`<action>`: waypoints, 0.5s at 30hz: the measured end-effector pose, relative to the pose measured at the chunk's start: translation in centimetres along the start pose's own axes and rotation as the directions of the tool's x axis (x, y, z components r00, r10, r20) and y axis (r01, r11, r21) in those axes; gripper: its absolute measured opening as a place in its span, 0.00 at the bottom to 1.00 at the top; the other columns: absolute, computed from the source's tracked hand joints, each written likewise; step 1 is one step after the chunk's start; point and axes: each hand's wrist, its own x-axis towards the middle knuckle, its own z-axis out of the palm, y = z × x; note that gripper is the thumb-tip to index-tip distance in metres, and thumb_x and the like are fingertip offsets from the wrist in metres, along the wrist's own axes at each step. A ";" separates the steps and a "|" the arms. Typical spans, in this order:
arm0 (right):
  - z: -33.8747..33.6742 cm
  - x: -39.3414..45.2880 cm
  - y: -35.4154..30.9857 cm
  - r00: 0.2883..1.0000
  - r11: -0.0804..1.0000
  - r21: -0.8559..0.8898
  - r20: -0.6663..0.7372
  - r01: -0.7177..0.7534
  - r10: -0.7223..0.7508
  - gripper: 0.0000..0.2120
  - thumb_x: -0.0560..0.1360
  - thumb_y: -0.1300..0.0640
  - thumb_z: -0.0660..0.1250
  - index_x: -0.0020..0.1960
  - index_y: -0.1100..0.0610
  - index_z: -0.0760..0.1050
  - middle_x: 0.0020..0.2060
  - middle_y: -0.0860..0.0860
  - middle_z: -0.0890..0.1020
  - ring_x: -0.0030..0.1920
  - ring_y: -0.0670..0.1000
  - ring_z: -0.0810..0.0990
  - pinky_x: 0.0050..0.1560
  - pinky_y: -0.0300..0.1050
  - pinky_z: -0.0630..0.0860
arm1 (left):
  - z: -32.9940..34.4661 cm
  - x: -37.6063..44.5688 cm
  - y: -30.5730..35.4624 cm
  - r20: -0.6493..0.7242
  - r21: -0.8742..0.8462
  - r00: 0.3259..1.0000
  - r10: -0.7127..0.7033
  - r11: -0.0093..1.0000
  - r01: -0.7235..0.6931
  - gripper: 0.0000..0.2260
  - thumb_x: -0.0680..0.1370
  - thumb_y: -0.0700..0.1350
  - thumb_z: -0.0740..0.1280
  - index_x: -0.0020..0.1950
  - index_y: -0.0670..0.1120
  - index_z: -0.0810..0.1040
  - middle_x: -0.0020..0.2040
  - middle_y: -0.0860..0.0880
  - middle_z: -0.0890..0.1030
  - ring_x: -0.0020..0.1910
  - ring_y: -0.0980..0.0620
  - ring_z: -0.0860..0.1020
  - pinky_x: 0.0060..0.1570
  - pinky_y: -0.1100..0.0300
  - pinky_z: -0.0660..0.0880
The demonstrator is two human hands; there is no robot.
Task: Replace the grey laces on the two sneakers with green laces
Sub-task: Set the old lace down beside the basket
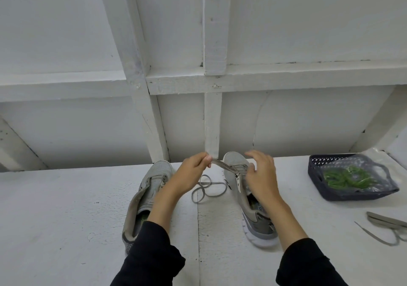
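left hand (191, 169) pinches the grey lace (218, 164) and draws it out of the right sneaker (248, 199), while the right hand (261, 173), fingers loose, steadies it. green laces (345, 176) wait in the basket (317, 176) far right.

Two bare forearms rise from the lower edge of the frame, each in a black long sleeve. The left sleeve (152, 255) ends loosely partway up the forearm; the right sleeve (308, 266) likewise. The left hand (189, 173) and right hand (262, 173) wear no gloves, rings or watch.
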 end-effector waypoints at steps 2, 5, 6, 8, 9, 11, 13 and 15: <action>0.3 -0.4 -2.3 0.989 0.982 0.189 0.142 0.011 -0.038 0.16 0.81 0.62 0.55 0.67 0.55 0.70 0.61 0.47 0.75 0.63 0.43 0.69 0.57 0.28 0.61 | -0.1 0.2 1.1 0.016 0.033 0.999 0.041 0.999 -0.042 0.15 0.83 0.52 0.57 0.38 0.51 0.70 0.36 0.48 0.70 0.37 0.53 0.67 0.39 0.58 0.63; 0.6 -0.8 -4.6 0.901 0.913 0.389 0.431 -0.126 -0.059 0.14 0.83 0.48 0.52 0.57 0.52 0.74 0.45 0.43 0.80 0.47 0.40 0.78 0.49 0.34 0.71 | -0.6 0.5 2.2 0.045 0.016 0.996 0.083 0.996 -0.084 0.15 0.82 0.53 0.58 0.40 0.48 0.74 0.35 0.52 0.73 0.37 0.55 0.69 0.40 0.59 0.66; 0.6 -0.7 -4.6 0.890 0.903 0.408 0.450 -0.131 -0.075 0.15 0.83 0.48 0.53 0.49 0.53 0.76 0.35 0.43 0.78 0.38 0.41 0.76 0.42 0.36 0.72 | -0.8 0.6 2.2 0.044 0.008 0.995 0.087 0.996 -0.087 0.16 0.82 0.54 0.58 0.40 0.48 0.74 0.35 0.54 0.74 0.38 0.55 0.71 0.42 0.59 0.68; 0.2 0.0 -4.1 0.916 0.869 0.469 0.397 -0.156 -0.050 0.16 0.82 0.51 0.56 0.39 0.55 0.73 0.27 0.48 0.70 0.29 0.46 0.68 0.32 0.39 0.67 | -1.7 0.6 2.3 0.042 0.008 0.996 0.074 0.997 -0.074 0.18 0.82 0.58 0.56 0.37 0.51 0.73 0.34 0.55 0.72 0.36 0.54 0.69 0.41 0.57 0.67; -0.1 0.3 -3.8 0.938 0.823 0.532 0.347 -0.199 0.003 0.16 0.82 0.52 0.58 0.37 0.56 0.72 0.27 0.49 0.67 0.27 0.47 0.64 0.29 0.39 0.63 | -2.2 0.5 2.3 0.049 -0.009 0.997 0.065 0.998 -0.065 0.19 0.82 0.58 0.55 0.36 0.51 0.71 0.32 0.56 0.69 0.34 0.55 0.67 0.39 0.59 0.65; -1.1 1.1 -3.2 0.949 0.625 0.717 0.268 -0.310 0.164 0.16 0.82 0.55 0.58 0.37 0.58 0.70 0.24 0.45 0.65 0.24 0.44 0.60 0.24 0.35 0.59 | -3.2 0.0 2.4 0.045 -0.112 0.997 0.058 0.992 -0.052 0.18 0.83 0.55 0.54 0.36 0.50 0.68 0.29 0.59 0.66 0.30 0.60 0.65 0.35 0.65 0.63; -1.7 1.8 -2.6 0.937 0.434 0.842 0.215 -0.321 0.277 0.16 0.82 0.55 0.57 0.37 0.58 0.68 0.23 0.43 0.64 0.22 0.42 0.58 0.22 0.34 0.55 | -4.3 -0.1 2.4 -0.012 -0.242 0.998 0.054 0.969 -0.056 0.17 0.83 0.54 0.54 0.37 0.49 0.69 0.29 0.59 0.65 0.29 0.61 0.63 0.32 0.68 0.61; -1.5 1.7 -2.1 0.932 0.530 0.778 0.193 -0.336 0.308 0.17 0.82 0.52 0.57 0.37 0.56 0.68 0.24 0.44 0.63 0.22 0.42 0.58 0.22 0.35 0.54 | -5.0 0.0 2.8 -0.076 -0.364 0.996 0.045 0.929 -0.070 0.16 0.83 0.53 0.55 0.38 0.49 0.70 0.30 0.59 0.65 0.29 0.60 0.62 0.31 0.67 0.61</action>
